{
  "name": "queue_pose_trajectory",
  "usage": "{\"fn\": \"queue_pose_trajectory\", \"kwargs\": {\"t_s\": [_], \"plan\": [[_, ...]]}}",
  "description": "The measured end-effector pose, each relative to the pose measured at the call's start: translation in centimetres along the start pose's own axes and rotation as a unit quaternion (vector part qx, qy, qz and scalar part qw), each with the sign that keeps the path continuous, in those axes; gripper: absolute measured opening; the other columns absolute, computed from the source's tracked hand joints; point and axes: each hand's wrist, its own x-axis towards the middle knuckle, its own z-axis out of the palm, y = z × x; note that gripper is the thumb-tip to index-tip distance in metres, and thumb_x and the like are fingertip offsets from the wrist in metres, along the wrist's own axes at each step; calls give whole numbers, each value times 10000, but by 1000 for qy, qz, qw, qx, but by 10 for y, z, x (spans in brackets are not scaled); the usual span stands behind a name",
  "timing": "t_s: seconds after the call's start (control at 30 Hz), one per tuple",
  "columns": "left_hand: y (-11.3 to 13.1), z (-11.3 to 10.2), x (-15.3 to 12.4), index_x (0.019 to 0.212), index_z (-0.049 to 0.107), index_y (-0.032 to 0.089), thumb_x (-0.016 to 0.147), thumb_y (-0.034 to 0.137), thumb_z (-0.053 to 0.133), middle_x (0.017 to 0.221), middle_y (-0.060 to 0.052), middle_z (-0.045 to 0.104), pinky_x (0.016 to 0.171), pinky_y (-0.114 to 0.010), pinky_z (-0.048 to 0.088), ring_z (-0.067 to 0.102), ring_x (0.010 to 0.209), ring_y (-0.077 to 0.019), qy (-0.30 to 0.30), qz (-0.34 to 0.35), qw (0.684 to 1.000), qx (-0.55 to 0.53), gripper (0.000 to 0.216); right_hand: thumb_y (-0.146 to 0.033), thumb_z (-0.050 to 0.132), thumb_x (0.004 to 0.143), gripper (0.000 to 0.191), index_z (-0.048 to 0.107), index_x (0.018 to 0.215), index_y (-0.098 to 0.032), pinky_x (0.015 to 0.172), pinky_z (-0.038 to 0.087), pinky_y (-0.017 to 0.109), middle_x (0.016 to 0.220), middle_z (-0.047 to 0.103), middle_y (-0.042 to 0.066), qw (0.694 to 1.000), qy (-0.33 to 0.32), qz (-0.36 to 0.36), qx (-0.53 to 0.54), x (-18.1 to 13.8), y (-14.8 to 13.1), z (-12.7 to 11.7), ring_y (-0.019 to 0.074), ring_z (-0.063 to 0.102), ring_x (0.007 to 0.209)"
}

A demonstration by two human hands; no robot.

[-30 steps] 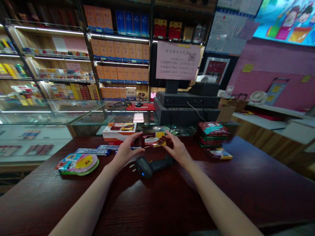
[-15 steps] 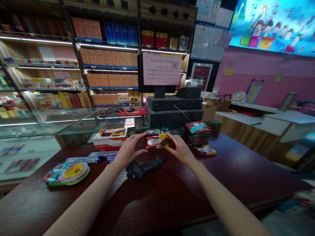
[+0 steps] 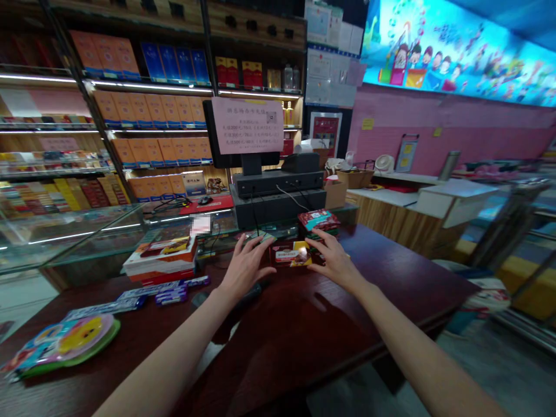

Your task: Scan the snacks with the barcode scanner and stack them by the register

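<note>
A small red-and-yellow chocolate snack packet (image 3: 290, 255) is held up above the dark wooden counter, its printed face toward me. Fingers and thumb of my left hand (image 3: 247, 263) are at its left end, the other fingers spread. At the right end, my right hand (image 3: 333, 259) grips it in the same way. Just behind the right fingers rises a stack of red-brown packets (image 3: 319, 219) with a teal-topped one uppermost. A dark handheld barcode scanner (image 3: 248, 296) lies on the counter, partly hidden by my left wrist.
An orange-and-white box (image 3: 160, 263) stands left with packets on top. Nearer lie blue-purple bars (image 3: 171, 292) and a colourful plastic-wrapped toy-like pack (image 3: 65, 347). A monitor with a paper notice (image 3: 247, 124) stands behind on a dark cash drawer (image 3: 278, 205).
The view has turned to the right. Both hands have carried the packet rightward across the counter, from above the scanner to in front of the stack.
</note>
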Motion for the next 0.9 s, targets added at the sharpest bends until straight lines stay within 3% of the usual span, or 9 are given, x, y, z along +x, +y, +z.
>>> {"fn": "queue_pose_trajectory", "kwargs": {"t_s": [0.4, 0.63, 0.9], "plan": [[60, 65, 41, 1458, 379, 239, 814, 398, 774, 1440, -95, 572, 1237, -504, 211, 482, 1377, -239, -30, -55, 991, -120, 771, -234, 836, 682, 705, 609, 1349, -236, 1197, 292, 583, 1645, 230, 116, 998, -32, 46, -37, -39, 81, -22, 382, 243, 1504], [77, 100, 54, 1456, 353, 279, 816, 352, 775, 1443, -71, 575, 1223, -519, 227, 516, 1337, -234, -60, -99, 978, -172, 769, -255, 865, 644, 727, 633, 1332, -232, 1188, 264, 623, 1628, 275, 145, 992, -87, 91, -7, -48, 117, -24, 419, 239, 1499], [95, 128, 69, 1455, 330, 263, 837, 330, 745, 1401, -86, 612, 1186, -516, 257, 519, 1333, -262, -82, -169, 949, -255, 748, -313, 871, 639, 760, 617, 1352, -243, 1185, 263, 606, 1587, 348, 160, 968, -171, 179, 48, -47, 156, -25, 394, 288, 1486]]}}
